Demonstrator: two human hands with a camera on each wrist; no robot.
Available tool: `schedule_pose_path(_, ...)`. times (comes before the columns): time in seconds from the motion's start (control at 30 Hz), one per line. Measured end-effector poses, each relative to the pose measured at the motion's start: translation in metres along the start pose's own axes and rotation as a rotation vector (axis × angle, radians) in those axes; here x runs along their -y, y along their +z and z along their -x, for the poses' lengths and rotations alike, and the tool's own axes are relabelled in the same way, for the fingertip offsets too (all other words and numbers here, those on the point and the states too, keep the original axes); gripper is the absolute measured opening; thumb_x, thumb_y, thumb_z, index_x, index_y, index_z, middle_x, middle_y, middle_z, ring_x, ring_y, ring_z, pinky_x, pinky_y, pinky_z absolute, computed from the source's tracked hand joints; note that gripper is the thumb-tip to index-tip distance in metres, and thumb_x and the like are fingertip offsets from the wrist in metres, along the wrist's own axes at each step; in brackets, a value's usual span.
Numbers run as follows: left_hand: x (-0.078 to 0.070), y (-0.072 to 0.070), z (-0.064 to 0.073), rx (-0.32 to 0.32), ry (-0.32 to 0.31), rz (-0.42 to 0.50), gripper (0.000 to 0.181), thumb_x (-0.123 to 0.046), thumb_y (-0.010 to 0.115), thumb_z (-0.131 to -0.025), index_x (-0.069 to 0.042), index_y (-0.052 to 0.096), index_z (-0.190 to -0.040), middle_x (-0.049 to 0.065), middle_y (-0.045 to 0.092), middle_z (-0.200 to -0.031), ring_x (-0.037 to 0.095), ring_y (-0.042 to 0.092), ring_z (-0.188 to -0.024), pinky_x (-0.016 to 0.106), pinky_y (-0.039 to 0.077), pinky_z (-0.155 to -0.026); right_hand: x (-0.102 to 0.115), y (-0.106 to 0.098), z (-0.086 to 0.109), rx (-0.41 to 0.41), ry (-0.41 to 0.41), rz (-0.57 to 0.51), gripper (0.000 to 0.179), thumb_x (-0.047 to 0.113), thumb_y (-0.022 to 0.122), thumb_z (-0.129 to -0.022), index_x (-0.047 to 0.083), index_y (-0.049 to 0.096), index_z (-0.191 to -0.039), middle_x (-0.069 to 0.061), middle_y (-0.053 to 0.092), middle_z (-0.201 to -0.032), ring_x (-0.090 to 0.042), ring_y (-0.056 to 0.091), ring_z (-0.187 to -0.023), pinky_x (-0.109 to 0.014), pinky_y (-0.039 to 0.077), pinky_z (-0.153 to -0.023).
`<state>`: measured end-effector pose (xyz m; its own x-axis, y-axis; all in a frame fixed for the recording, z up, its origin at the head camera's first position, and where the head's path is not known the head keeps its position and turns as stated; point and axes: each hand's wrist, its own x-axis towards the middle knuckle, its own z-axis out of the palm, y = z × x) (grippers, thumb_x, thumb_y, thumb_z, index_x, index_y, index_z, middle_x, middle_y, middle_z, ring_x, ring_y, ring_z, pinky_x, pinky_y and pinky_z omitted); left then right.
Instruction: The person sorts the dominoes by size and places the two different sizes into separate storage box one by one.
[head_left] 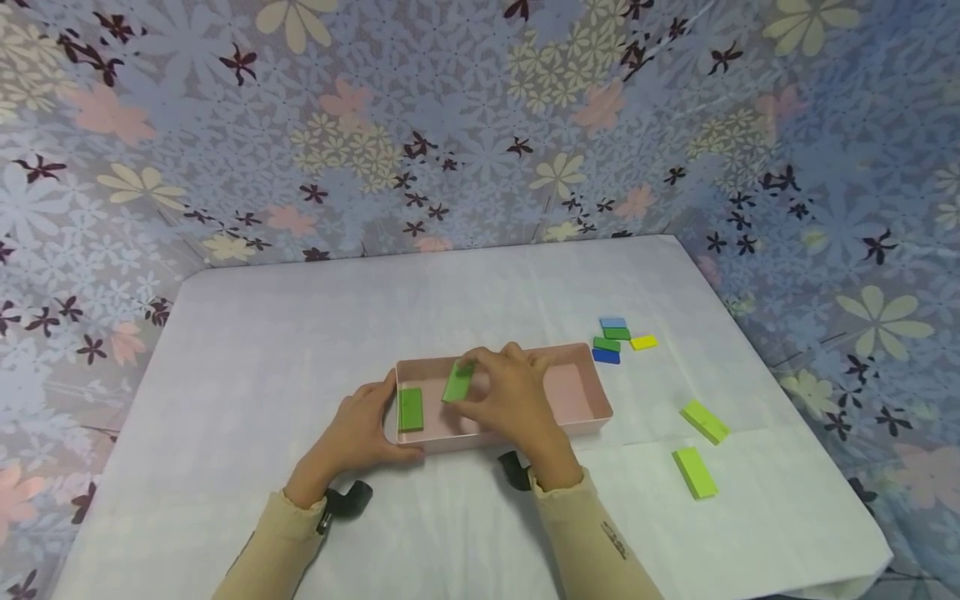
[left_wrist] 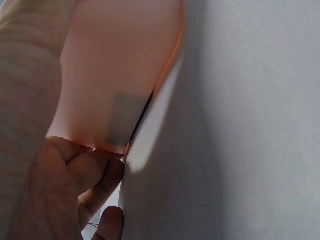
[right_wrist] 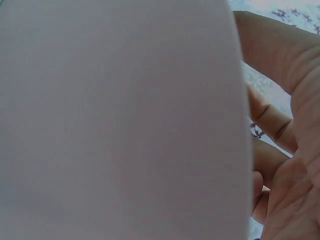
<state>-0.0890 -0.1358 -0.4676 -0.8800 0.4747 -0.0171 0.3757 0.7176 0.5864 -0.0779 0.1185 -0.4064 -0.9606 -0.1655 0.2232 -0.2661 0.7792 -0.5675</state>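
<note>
In the head view a long pink box [head_left: 573, 393] lies across the middle of the table. My left hand [head_left: 360, 431] holds its left end, with the thumb along the front wall and the fingers round the back corner. The left wrist view shows curled fingertips [left_wrist: 114, 172] against the pink wall [left_wrist: 120, 50]. Inside the box, at its left end, lies a green block [head_left: 411, 410]. Over the box my right hand [head_left: 517, 402] pinches a second green block [head_left: 457, 383], tilted, between thumb and fingers. In the right wrist view the box wall [right_wrist: 125, 125] hides that block.
Beyond the box's right end lie small flat pieces: light blue [head_left: 612, 322], green [head_left: 617, 333], another green [head_left: 606, 343], dark blue [head_left: 606, 357] and yellow [head_left: 643, 342]. Two lime-green blocks [head_left: 705, 422] [head_left: 695, 472] lie nearer on the right. A white cloth [head_left: 315, 317] covers the table.
</note>
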Motion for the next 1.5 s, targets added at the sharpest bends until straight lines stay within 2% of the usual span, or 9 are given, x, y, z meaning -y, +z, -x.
schedule_pose_path(0.23, 0.002, 0.0, 0.001, -0.016, 0.012, -0.003, 0.131, -0.066, 0.086, -0.063, -0.008, 0.021, -0.161, 0.014, 0.056, -0.144, 0.039, 0.049, -0.132, 0.064, 0.04, -0.107, 0.002, 0.008, -0.002, 0.02, -0.043, -0.021, 0.046, 0.033, 0.095, -0.066, 0.026, 0.07, -0.104, 0.01, 0.073, -0.096, -0.015, 0.044, -0.084, -0.044, 0.022, -0.081)
schedule_pose_path(0.53, 0.003, 0.001, 0.0, -0.02, 0.016, 0.001, 0.131, -0.066, 0.086, -0.063, -0.008, 0.022, -0.161, 0.015, 0.055, -0.145, 0.038, 0.049, -0.133, 0.062, 0.04, -0.108, 0.005, 0.018, -0.004, 0.082, -0.083, -0.02, 0.044, 0.032, 0.096, -0.064, 0.029, 0.069, -0.098, 0.015, 0.073, -0.099, -0.012, 0.043, -0.082, -0.044, 0.021, -0.082)
schedule_pose_path(0.7, 0.003, 0.0, 0.0, -0.018, 0.012, -0.007, 0.131, -0.066, 0.086, -0.063, -0.005, 0.022, -0.16, 0.016, 0.055, -0.145, 0.038, 0.048, -0.133, 0.062, 0.04, -0.108, 0.008, 0.025, -0.005, 0.118, -0.096, -0.011, 0.044, 0.034, 0.096, -0.064, 0.029, 0.067, -0.096, 0.015, 0.073, -0.102, -0.013, 0.047, -0.087, -0.044, 0.024, -0.084)
schedule_pose_path(0.87, 0.002, 0.0, 0.0, -0.012, 0.012, -0.007, 0.13, -0.067, 0.086, -0.062, -0.008, 0.023, -0.16, 0.015, 0.057, -0.143, 0.037, 0.049, -0.133, 0.061, 0.04, -0.106, 0.008, 0.031, -0.006, 0.143, -0.086, 0.016, 0.042, 0.038, 0.095, -0.065, 0.031, 0.065, -0.093, 0.017, 0.072, -0.105, -0.013, 0.048, -0.093, -0.045, 0.024, -0.086)
schedule_pose_path(1.17, 0.003, 0.001, 0.0, -0.021, 0.018, 0.003, 0.129, -0.069, 0.085, -0.063, -0.011, 0.024, -0.16, 0.014, 0.057, -0.143, 0.038, 0.049, -0.133, 0.062, 0.04, -0.106, 0.01, 0.034, -0.008, 0.177, -0.09, 0.031, 0.039, 0.034, 0.095, -0.065, 0.029, 0.065, -0.091, 0.017, 0.071, -0.096, -0.012, 0.047, -0.09, -0.049, 0.026, -0.094)
schedule_pose_path(1.5, 0.003, 0.001, 0.001, -0.009, -0.005, -0.005, 0.133, -0.069, 0.085, -0.063, -0.005, 0.021, -0.16, 0.015, 0.053, -0.148, 0.037, 0.047, -0.135, 0.061, 0.039, -0.107, 0.016, 0.034, -0.011, 0.239, -0.068, 0.037, 0.037, 0.029, 0.095, -0.066, 0.026, 0.066, -0.089, 0.011, 0.07, -0.083, -0.014, 0.045, -0.087, -0.049, 0.026, -0.094)
